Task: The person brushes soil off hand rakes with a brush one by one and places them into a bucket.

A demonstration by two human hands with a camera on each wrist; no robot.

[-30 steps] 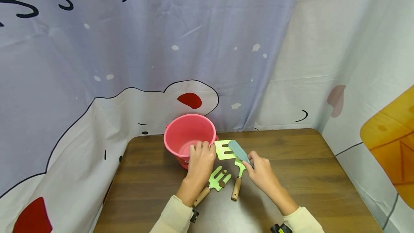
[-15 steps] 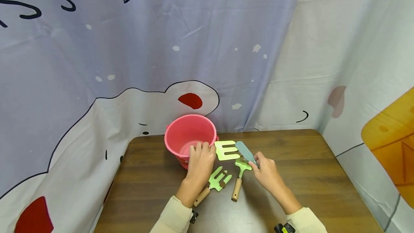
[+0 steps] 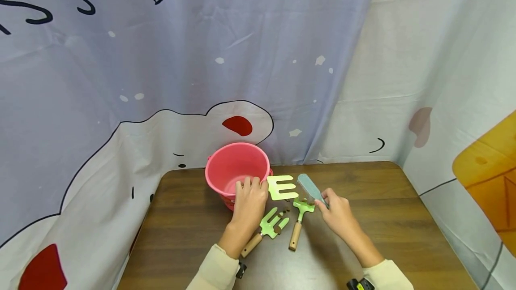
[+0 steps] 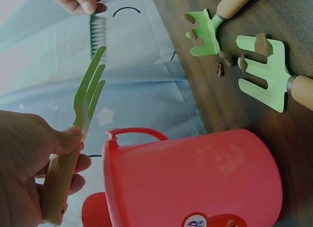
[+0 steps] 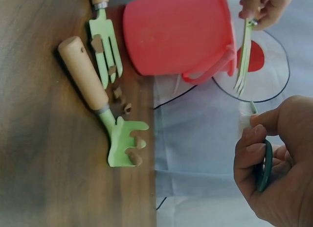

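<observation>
Green fork (image 3: 272, 188), gripped in our left hand (image 3: 251, 198), hangs over the surface (image 3: 395, 205) toward its far edge, right of the bucket (image 3: 238, 158); its 3 tines (image 3: 285, 187) point rightward at the brush (image 3: 310, 186) we pinch in our right hand (image 3: 337, 211).

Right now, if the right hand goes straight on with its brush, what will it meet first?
The right hand would probably meet the curtain, passing right of the held green fork; depth is unclear.
</observation>
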